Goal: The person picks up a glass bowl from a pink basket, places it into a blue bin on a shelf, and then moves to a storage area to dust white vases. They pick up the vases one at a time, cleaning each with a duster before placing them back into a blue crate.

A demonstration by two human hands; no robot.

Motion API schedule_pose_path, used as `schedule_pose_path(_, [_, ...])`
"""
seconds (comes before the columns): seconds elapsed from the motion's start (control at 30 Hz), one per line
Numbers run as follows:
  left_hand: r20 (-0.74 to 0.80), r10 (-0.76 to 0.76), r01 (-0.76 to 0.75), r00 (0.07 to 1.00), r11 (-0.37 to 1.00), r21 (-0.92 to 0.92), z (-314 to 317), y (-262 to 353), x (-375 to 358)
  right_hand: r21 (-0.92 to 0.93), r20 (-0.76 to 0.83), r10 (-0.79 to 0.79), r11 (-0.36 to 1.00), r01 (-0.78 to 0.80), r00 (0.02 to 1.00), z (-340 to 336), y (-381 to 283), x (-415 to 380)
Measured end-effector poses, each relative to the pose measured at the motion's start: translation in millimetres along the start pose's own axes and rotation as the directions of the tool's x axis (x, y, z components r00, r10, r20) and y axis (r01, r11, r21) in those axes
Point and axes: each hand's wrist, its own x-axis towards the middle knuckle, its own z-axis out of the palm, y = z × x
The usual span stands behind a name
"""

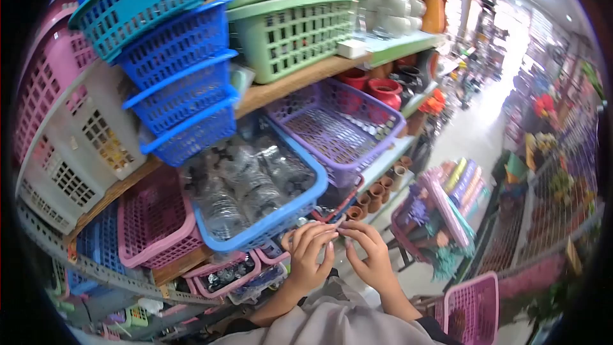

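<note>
My left hand (311, 254) and my right hand (368, 254) are raised in front of my body, fingers bent inward and fingertips almost meeting. A small pale pinkish thing (333, 223) shows between the fingertips; it is too small to make out. Just beyond and to the left of the hands, a light-blue basket (255, 241) holds clear plastic-wrapped bundles (222, 214). Behind it a purple basket (357, 165) sits tilted on the shelf.
Blue baskets (182, 76) and green baskets (300, 38) are stacked on the left shelves, above pink baskets (156, 223). Small clay pots (377, 197) line a lower shelf. Rolled wrapping material (463, 182) fills a container at right, near a pink basket (472, 310) and the aisle (476, 128).
</note>
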Motion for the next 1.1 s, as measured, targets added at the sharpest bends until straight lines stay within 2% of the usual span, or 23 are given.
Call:
schedule_pose_path(0.23, [0.273,0.083,-0.004,0.958,0.960,-0.279,46.2,41.6,-52.8,-0.144,-0.219,0.214,0.958,-0.249,0.952,-52.5,-14.1,-107.7])
schedule_pose_path(0.3, [0.330,0.168,-0.043,0.929,0.934,-0.353,63.7,60.1,-60.1,-0.195,-0.311,0.257,0.925,-0.326,0.915,-70.2,-18.6,-135.3])
schedule_pose_path(0.43, [0.461,0.311,-0.053,0.831,0.870,-0.491,103.1,109.4,-70.1,-0.224,-0.505,0.340,0.836,-0.501,0.793,-106.4,-30.2,-189.1])
schedule_pose_path(0.53, [0.539,0.457,-0.055,0.708,0.796,-0.603,132.8,148.7,-80.0,-0.238,-0.630,0.368,0.747,-0.621,0.683,-129.9,-33.5,-233.5])
schedule_pose_path(0.63, [0.556,0.578,-0.033,0.597,0.711,-0.703,162.4,190.0,-97.9,-0.223,-0.728,0.380,0.656,-0.721,0.571,-155.4,-36.7,-277.7])
schedule_pose_path(0.7, [0.547,0.646,-0.029,0.531,0.660,-0.751,180.2,216.4,-113.5,-0.149,-0.787,0.409,0.600,-0.786,0.461,-170.5,-41.4,-304.3])
schedule_pose_path(0.83, [0.535,0.742,0.018,0.405,0.578,-0.816,225.5,268.5,-157.3,-0.157,-0.863,0.388,0.403,-0.902,0.323,-205.8,-17.1,-382.2])
schedule_pose_path(0.9, [0.557,0.772,0.049,0.305,0.571,-0.819,252.7,290.1,-189.2,-0.073,-0.875,0.457,0.206,-0.976,0.162,-215.9,1.7,-427.9])
schedule_pose_path(0.93, [0.542,0.793,0.046,0.278,0.553,-0.832,268.6,300.5,-206.5,-0.039,-0.841,0.537,0.051,-0.998,0.061,-217.5,11.1,-451.2])
schedule_pose_path(0.97, [0.538,0.802,0.055,0.261,0.544,-0.837,284.6,308.6,-221.5,-0.024,-0.845,0.533,0.036,-0.999,0.039,-217.3,21.9,-473.1])
schedule_pose_path(1.03, [0.609,0.774,-0.011,0.173,0.620,-0.784,312.5,320.2,-251.4,-0.128,-0.861,0.506,-0.303,-0.944,-0.046,-206.5,40.5,-514.5])
schedule_pose_path(1.07, [0.644,0.755,-0.067,0.122,0.654,-0.754,329.1,322.0,-264.6,-0.173,-0.857,0.513,-0.353,-0.920,-0.035,-203.0,47.7,-531.5])
schedule_pose_path(1.1, [0.636,0.762,-0.062,0.123,0.645,-0.762,347.4,321.8,-277.7,-0.170,-0.863,0.505,-0.361,-0.917,-0.038,-204.3,53.1,-544.0])
